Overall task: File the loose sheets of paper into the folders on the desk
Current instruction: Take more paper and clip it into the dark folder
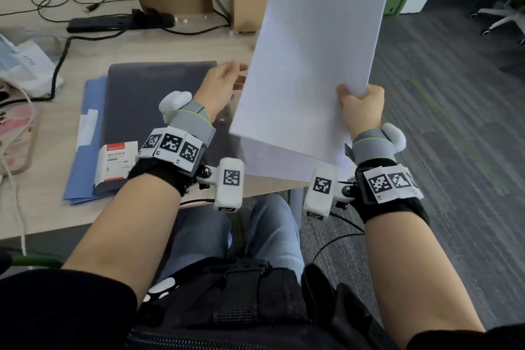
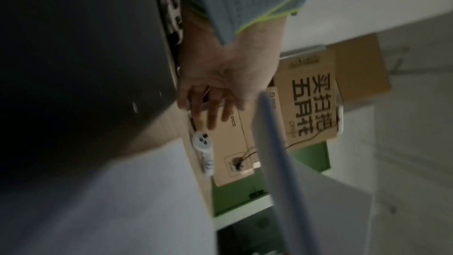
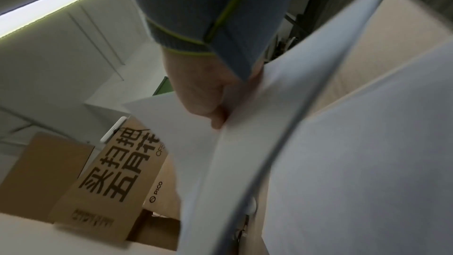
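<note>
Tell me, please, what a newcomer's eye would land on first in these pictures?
First, the white sheets of paper, lifted above the desk's right corner and gripped at their lower edge by the right hand. Next, the left hand reaching open toward their left edge, over the dark folder lying on a blue folder.

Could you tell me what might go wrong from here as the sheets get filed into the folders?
1. The right hand pinches the raised sheets by one bottom corner only, so they may sag, fan apart or slip.
2. The left hand is open beside the sheets' edge, not gripping, so it gives little support.
3. More white paper lies at the desk edge under the raised sheets; a sweep could knock it off.
</note>
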